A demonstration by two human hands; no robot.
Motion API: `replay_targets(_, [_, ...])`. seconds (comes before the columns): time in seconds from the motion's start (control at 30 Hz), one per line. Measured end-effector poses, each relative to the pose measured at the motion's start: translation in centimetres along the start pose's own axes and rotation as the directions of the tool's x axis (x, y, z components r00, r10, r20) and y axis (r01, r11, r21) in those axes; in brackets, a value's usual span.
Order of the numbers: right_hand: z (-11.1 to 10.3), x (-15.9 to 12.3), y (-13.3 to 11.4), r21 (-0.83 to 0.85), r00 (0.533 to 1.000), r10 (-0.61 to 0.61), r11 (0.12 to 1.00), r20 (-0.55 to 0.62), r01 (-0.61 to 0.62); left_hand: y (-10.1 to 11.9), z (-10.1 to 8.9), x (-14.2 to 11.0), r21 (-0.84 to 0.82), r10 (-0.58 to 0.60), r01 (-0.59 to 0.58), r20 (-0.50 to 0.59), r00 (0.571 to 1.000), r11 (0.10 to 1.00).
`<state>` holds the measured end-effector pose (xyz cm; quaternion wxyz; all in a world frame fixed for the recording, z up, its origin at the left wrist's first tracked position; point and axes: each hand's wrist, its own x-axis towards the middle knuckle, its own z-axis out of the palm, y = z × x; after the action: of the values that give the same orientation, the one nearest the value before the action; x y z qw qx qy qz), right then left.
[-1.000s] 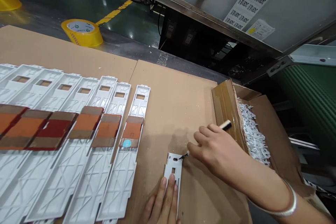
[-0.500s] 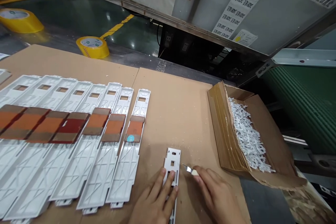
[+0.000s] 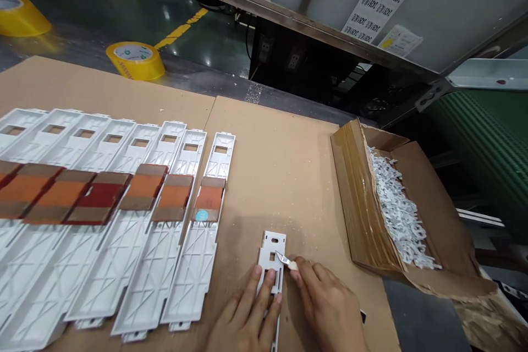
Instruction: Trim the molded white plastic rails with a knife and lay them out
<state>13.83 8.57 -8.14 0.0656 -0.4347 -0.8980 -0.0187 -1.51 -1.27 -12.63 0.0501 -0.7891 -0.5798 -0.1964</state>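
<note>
A narrow white plastic strip (image 3: 272,241) with square and oval cut-outs lies on the cardboard at the lower middle. My left hand (image 3: 247,313) rests on it with fingers stretched and spread, pressing it from above. The lower part of the strip is mostly covered by that hand. In my right hand (image 3: 325,302) a small craft knife (image 3: 287,261) with a pale handle is pinched. Its blade tip is at the square cut-out of the strip; whether it touches the edge is hard to tell.
Left of my hands stand several long white plastic trays (image 3: 187,280) in a row, with orange and red blocks (image 3: 173,197) across them. A cardboard box (image 3: 344,192) of small white plastic parts (image 3: 400,209) is at right. Yellow tape rolls (image 3: 136,60) lie behind; a green conveyor (image 3: 490,143) runs far right.
My right hand has moved left, carrying the knife blade from beside the strip onto its square cut-out. My left hand stays on the strip. The camera view has shifted slightly.
</note>
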Motion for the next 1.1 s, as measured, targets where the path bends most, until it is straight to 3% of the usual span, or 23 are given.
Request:
replay_targets(0.67, [-0.25, 0.54, 0.10, 0.018, 0.999, -0.032, 0.999, 0.044, 0.031, 0.37, 0.10, -0.01, -0.025, -0.024, 0.024, -0.035, 0.999, 0.999])
replay_targets(1.1, [0.21, -0.09, -0.51, -0.175, 0.996, -0.023, 0.984, 0.086, 0.038, 0.38, 0.02, 0.04, -0.020, -0.008, 0.009, 0.013, 1.000, 1.000])
